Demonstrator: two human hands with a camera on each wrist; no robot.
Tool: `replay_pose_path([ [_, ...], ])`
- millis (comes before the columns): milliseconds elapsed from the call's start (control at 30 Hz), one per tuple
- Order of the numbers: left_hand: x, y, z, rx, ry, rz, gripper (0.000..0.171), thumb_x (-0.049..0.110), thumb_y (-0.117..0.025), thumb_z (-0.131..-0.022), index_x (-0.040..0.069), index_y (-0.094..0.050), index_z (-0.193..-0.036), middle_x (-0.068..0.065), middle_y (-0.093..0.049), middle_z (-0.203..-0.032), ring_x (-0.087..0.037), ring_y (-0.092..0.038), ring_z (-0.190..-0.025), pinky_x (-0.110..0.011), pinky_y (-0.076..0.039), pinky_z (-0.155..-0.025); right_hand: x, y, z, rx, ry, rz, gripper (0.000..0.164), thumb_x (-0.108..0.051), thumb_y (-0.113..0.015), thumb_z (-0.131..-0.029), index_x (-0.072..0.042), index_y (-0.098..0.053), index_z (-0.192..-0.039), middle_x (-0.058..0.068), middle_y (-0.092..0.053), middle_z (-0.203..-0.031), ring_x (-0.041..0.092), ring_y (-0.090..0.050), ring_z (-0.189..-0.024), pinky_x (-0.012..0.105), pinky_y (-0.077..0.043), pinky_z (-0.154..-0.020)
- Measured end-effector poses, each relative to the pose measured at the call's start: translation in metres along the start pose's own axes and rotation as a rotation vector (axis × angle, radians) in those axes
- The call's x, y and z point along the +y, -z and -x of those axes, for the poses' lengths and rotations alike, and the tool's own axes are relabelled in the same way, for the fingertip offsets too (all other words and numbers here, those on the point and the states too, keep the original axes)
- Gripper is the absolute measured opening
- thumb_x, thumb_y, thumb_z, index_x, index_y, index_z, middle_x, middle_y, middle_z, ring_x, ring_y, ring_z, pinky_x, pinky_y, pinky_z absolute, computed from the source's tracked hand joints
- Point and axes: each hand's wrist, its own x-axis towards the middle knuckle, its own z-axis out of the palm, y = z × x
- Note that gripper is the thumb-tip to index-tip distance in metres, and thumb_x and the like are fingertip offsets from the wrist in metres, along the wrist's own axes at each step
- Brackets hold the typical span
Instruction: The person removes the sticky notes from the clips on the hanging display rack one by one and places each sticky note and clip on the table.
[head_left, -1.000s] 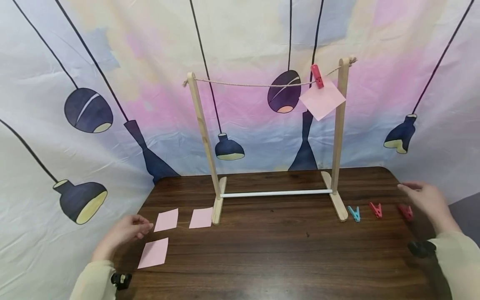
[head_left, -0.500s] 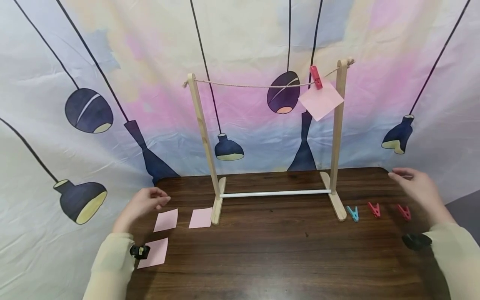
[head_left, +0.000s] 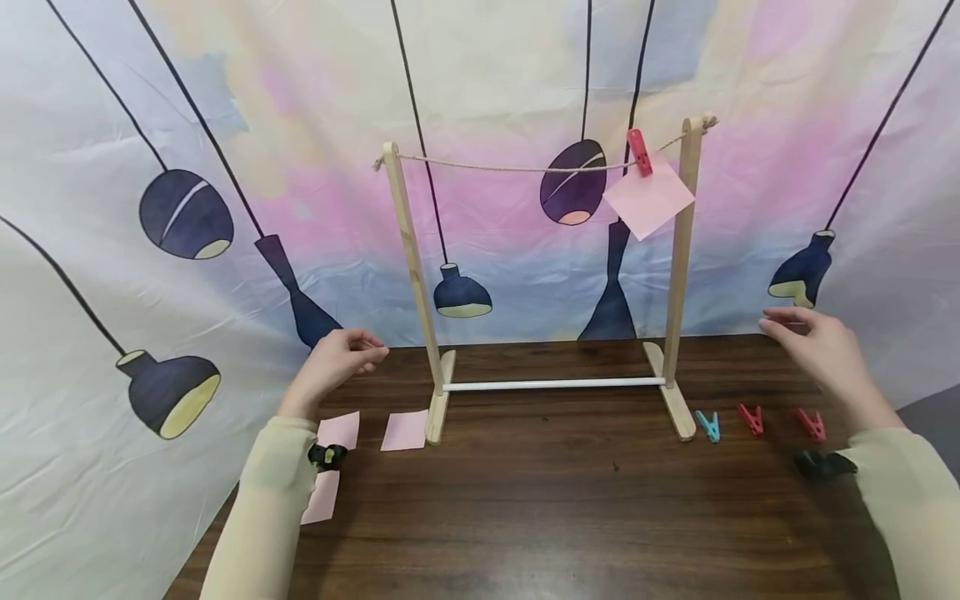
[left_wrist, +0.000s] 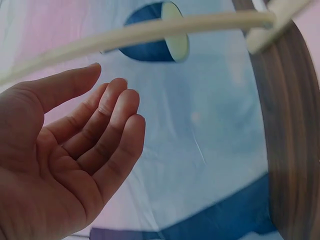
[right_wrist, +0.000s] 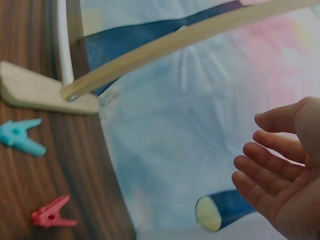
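Note:
My left hand (head_left: pixel 333 364) is raised to the left of a wooden stand (head_left: pixel 411 258), its fingers loosely bent around nothing. Below its wrist lie pink paper squares (head_left: pixel 405 430), two of them partly covered by my forearm. My right hand (head_left: pixel 817 350) hovers on the other side, fingers relaxed and holding nothing. Beneath and left of it are a blue clothespin (head_left: pixel 707 426) and two red clothespins (head_left: pixel 752 419). Between the stand's posts runs a string (head_left: pixel 510 169). On its right end a red clothespin (head_left: pixel 640 152) pins a pink paper square (head_left: pixel 648 200), which hangs cornerwise.
A white bar (head_left: pixel 555 384) joins the stand's two feet. Dark wood-grain table (head_left: pixel 555 517) carries everything. Behind it hangs a cloth backdrop (head_left: pixel 495 75) with printed lamps.
My left hand has risen from beside the paper squares toward the stand's left post. My right hand has moved up and slightly inward, away from the clothespins. The papers and clothespins stay in place.

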Motion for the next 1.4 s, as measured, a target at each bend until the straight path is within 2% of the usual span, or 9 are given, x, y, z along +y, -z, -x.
replay_pose_path([
  [167, 0.022, -0.009, -0.017, 0.002, -0.058, 0.063, 0.033, 0.027, -0.068, -0.099, -0.001, -0.067, -0.116, -0.014, -0.072, -0.099, -0.016, -0.068, -0.078, -0.028, -0.056, -0.072, -0.019, 0.003, -0.004, 0.0, 0.016, -0.022, 0.066, -0.054, -0.048, -0.102, -0.003, -0.053, -0.143, 0.031, -0.056, -0.134, 0.044, -0.052, -0.118, 0.045, -0.045, -0.08],
  [333, 0.047, -0.02, -0.031, 0.006, -0.123, 0.145, 0.03, 0.023, -0.068, -0.098, -0.001, -0.066, -0.116, -0.016, -0.072, -0.099, -0.023, -0.068, -0.079, -0.028, -0.056, -0.071, -0.037, 0.01, -0.006, 0.042, 0.031, -0.05, 0.062, -0.054, -0.051, -0.101, -0.008, -0.057, -0.142, 0.02, -0.058, -0.135, 0.0, -0.049, -0.1, 0.027, -0.041, -0.074],
  [467, 0.069, -0.028, -0.041, 0.007, -0.158, 0.204, 0.029, 0.023, -0.068, -0.098, 0.001, -0.067, -0.117, -0.017, -0.071, -0.103, -0.033, -0.069, -0.089, -0.034, -0.057, -0.076, -0.051, 0.016, -0.007, 0.081, 0.038, -0.091, 0.061, -0.055, -0.054, -0.099, -0.012, -0.057, -0.142, -0.008, -0.061, -0.122, -0.015, -0.042, -0.093, 0.025, -0.039, -0.077],
  [567, 0.082, -0.033, -0.048, 0.005, -0.178, 0.264, 0.026, 0.02, -0.068, -0.098, 0.002, -0.066, -0.118, -0.017, -0.07, -0.106, -0.033, -0.069, -0.093, -0.045, -0.056, -0.084, -0.063, 0.02, -0.009, 0.108, 0.061, -0.132, 0.058, -0.053, -0.056, -0.099, -0.012, -0.059, -0.141, -0.029, -0.055, -0.107, -0.015, -0.046, -0.092, 0.018, -0.039, -0.075],
  [633, 0.09, -0.036, -0.052, 0.006, -0.19, 0.305, 0.026, 0.019, -0.069, -0.098, 0.002, -0.066, -0.118, -0.017, -0.07, -0.107, -0.03, -0.069, -0.094, -0.047, -0.056, -0.087, -0.071, 0.023, -0.011, 0.118, 0.078, -0.163, 0.056, -0.05, -0.058, -0.099, -0.013, -0.059, -0.141, -0.034, -0.053, -0.103, -0.014, -0.049, -0.092, 0.013, -0.04, -0.072],
  [833, 0.114, -0.045, -0.063, 0.01, -0.239, 0.395, 0.03, 0.019, -0.069, -0.097, 0.003, -0.064, -0.122, -0.015, -0.069, -0.113, -0.021, -0.069, -0.096, -0.034, -0.056, -0.085, -0.093, 0.03, -0.019, 0.144, 0.107, -0.231, 0.047, -0.044, -0.06, -0.1, -0.019, -0.062, -0.14, -0.033, -0.059, -0.1, -0.012, -0.055, -0.088, 0.01, -0.041, -0.068],
  [1000, 0.133, -0.054, -0.071, 0.01, -0.29, 0.459, 0.03, 0.019, -0.069, -0.098, 0.005, -0.064, -0.124, -0.017, -0.067, -0.118, -0.032, -0.066, -0.106, -0.039, -0.054, -0.089, -0.115, 0.036, -0.027, 0.18, 0.147, -0.308, 0.039, -0.037, -0.065, -0.099, -0.021, -0.067, -0.135, -0.03, -0.064, -0.097, -0.008, -0.059, -0.085, 0.015, -0.041, -0.057],
  [1133, 0.148, -0.062, -0.077, 0.003, -0.338, 0.511, 0.031, 0.018, -0.068, -0.098, 0.004, -0.063, -0.126, -0.022, -0.065, -0.121, -0.032, -0.065, -0.105, -0.04, -0.053, -0.091, -0.131, 0.04, -0.032, 0.205, 0.179, -0.369, 0.036, -0.032, -0.067, -0.098, -0.02, -0.069, -0.132, -0.026, -0.067, -0.099, -0.007, -0.062, -0.086, 0.013, -0.042, -0.063],
  [1400, 0.179, -0.074, -0.088, 0.02, -0.357, 0.58, 0.034, 0.018, -0.07, -0.096, 0.005, -0.063, -0.127, -0.013, -0.069, -0.117, -0.023, -0.067, -0.102, -0.041, -0.054, -0.094, -0.163, 0.05, -0.043, 0.209, 0.215, -0.486, 0.034, -0.029, -0.071, -0.096, -0.019, -0.071, -0.128, -0.02, -0.069, -0.099, -0.002, -0.066, -0.087, 0.011, -0.043, -0.074],
])
